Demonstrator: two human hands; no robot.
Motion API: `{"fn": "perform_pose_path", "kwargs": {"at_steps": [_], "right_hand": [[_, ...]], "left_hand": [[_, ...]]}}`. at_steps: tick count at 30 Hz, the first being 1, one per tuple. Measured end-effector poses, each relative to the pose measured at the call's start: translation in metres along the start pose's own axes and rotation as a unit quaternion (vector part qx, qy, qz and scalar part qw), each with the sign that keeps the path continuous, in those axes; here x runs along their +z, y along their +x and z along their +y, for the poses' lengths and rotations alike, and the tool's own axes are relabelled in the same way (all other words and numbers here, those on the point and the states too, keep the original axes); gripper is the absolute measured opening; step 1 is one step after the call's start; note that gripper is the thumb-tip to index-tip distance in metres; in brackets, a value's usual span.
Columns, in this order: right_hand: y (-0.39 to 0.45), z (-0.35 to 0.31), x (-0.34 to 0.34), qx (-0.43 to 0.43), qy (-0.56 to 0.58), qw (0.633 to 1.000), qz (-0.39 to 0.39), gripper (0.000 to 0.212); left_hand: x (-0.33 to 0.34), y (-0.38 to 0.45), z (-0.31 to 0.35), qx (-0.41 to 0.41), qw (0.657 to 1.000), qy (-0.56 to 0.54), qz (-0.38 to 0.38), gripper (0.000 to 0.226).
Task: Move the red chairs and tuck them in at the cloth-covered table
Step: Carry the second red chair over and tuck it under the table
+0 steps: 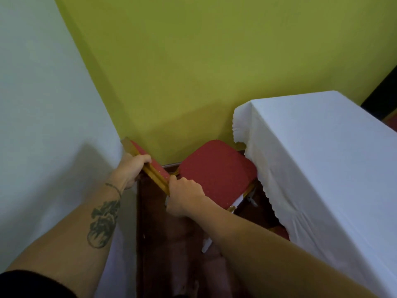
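Now you are gripping the red chair (217,171) by its gold-framed backrest (150,166), left hand (133,168) and right hand (184,194) both clenched around it, beside the white-clothed table (322,158); no writing is showing.

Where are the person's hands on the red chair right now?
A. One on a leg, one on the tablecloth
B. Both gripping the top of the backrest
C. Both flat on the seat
B: the left hand and right hand both clasp the backrest top edge of the red chair.

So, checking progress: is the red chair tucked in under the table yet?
Only partly: the red chair's seat edge meets the tablecloth, most of it exposed. Both hands, left and right, grip its backrest.
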State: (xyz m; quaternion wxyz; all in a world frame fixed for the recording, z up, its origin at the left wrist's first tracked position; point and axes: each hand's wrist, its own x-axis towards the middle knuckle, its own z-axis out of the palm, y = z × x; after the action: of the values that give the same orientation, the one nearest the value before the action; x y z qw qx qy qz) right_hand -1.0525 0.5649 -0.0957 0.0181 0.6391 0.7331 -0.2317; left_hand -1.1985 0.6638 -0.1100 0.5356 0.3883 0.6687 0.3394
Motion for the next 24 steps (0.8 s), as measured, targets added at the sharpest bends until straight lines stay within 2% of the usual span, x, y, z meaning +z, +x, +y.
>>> {"fn": "perform_pose_path", "kwargs": {"at_steps": [2,5,7,12,19,21,24], "right_hand": [[0.016,-0.006,-0.006,0.019,0.013,1.000,-0.010,0.055],[0.038,-0.012,-0.014,0.052,0.025,0.998,-0.015,0.060],[0.050,-0.012,-0.018,0.070,0.029,0.997,-0.022,0.061],[0.071,0.000,-0.024,0.121,0.060,0.991,-0.016,0.063],[0.085,0.030,-0.034,0.185,0.125,0.974,-0.036,0.073],[0.086,0.042,-0.037,0.200,0.137,0.970,-0.032,0.071],[0.084,0.060,-0.040,0.222,0.148,0.964,-0.011,0.063]], "left_hand": [[-0.004,0.016,0.009,0.005,1.000,0.007,-0.016,0.012],[-0.010,0.058,0.015,0.009,0.999,0.018,-0.040,0.049],[-0.006,0.087,0.015,0.014,0.997,0.030,-0.067,0.060],[0.024,0.078,0.052,0.030,0.989,0.055,-0.135,0.028],[0.077,0.092,0.067,0.061,0.977,0.090,-0.185,0.021],[0.094,0.089,0.066,0.066,0.972,0.094,-0.203,0.010],[0.118,0.088,0.066,0.077,0.971,0.085,-0.211,0.011]]}}
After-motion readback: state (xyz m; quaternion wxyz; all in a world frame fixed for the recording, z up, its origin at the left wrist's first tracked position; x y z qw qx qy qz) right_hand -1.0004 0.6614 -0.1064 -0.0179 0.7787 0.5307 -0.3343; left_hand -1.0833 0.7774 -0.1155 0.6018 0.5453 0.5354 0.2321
